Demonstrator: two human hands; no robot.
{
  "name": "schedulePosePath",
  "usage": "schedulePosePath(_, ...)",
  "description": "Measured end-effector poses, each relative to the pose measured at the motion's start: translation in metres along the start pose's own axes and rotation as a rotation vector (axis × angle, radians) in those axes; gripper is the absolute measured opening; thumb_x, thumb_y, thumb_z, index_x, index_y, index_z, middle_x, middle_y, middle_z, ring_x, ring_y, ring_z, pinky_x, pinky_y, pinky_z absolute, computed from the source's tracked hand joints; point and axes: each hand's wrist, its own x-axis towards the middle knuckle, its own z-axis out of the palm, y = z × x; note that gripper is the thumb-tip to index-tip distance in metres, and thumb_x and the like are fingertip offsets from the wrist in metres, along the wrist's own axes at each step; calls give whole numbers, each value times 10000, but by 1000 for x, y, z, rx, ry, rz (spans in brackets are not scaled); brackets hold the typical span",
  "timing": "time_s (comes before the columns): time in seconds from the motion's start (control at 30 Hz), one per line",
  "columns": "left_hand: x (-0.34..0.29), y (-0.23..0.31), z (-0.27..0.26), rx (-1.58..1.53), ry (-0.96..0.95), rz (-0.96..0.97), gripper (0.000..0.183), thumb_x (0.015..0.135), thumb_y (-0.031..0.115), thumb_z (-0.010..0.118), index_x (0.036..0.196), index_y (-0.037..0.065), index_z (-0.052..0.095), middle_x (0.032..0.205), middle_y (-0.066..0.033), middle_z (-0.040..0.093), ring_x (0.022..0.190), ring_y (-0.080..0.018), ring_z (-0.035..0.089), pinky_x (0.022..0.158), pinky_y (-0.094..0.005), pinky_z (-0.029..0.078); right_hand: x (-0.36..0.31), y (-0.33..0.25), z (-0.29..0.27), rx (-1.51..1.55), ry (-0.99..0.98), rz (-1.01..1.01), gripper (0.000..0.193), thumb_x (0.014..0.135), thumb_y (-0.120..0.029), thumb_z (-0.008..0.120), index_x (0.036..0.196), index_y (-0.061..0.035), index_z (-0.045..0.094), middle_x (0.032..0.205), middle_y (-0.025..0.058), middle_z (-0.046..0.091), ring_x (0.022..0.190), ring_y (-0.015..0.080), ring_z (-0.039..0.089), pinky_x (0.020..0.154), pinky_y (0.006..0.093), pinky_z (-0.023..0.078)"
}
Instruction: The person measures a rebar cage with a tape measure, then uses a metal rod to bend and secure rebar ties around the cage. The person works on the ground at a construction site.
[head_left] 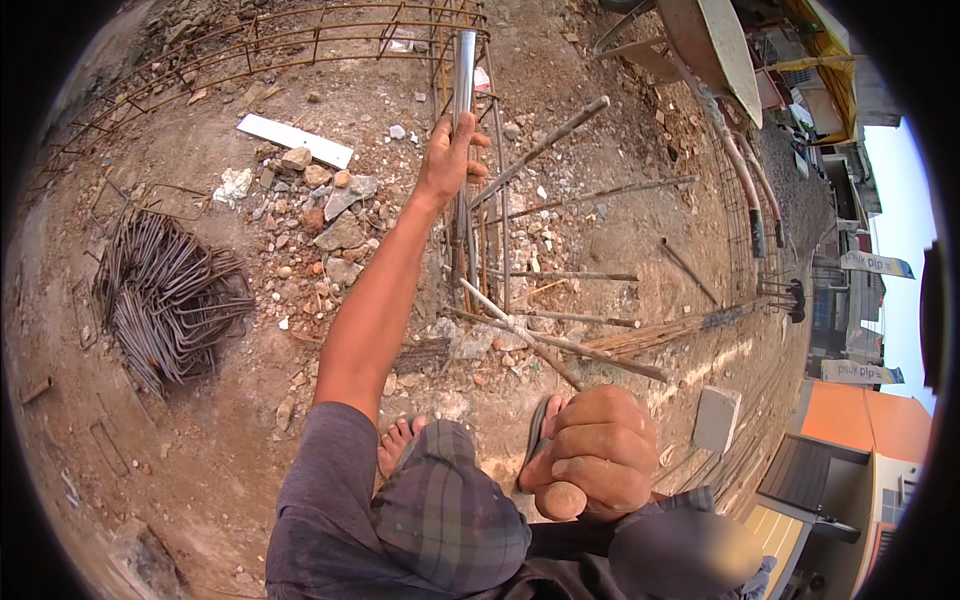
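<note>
My left hand (450, 160) is stretched out ahead and shut on a shiny metal pipe (463, 75). The pipe stands upright inside a narrow rusty rebar column cage (492, 240). My right hand (592, 455) is close to the camera, clenched in a fist around a rounded wooden handle end (560, 500) that sticks out below the fingers. The rest of that handle is hidden. Beneath me I see plaid cloth (450, 510) and my two sandalled feet (400, 440) on bare earth.
Thin wooden poles (545, 145) brace the cage at angles. A pile of bent rebar stirrups (165, 300) lies left. Rubble stones (335, 215) and a white board (295, 140) sit behind it. A long rebar cage (250, 50) runs along the top. A concrete block (715, 418) lies right.
</note>
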Motion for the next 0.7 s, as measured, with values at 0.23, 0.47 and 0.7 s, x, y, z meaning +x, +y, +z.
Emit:
schedulePosePath(0.23, 58, 32, -6, 94, -55, -34, 982, 768, 755, 759, 1256, -74, 564, 944, -137, 659, 869, -228, 718, 791, -384, 623, 23, 5, 9, -113, -97, -55, 392, 826, -355, 872, 862, -96, 581, 695, 13, 613, 584, 156, 611, 491, 256, 434)
schedulePosePath(0.47, 48, 51, 11, 374, -77, -244, 973, 848, 640, 739, 1426, -98, 478, 1348, -330, 564, 1319, -377, 557, 1114, -570, 466, 5, 13, 19, -133, 78, -160, 395, 833, -380, 853, 822, -92, 583, 727, 20, 623, 624, 173, 619, 517, 284, 463)
schedulePosePath(0.7, 46, 52, 11, 439, 14, -201, 833, 867, 638, 731, 1228, -99, 593, 974, -203, 676, 960, -264, 694, 930, -425, 558, -30, 7, 17, -160, 417, -165, 366, 948, -384, 749, 812, -95, 569, 704, 9, 599, 631, 177, 615, 553, 319, 454)
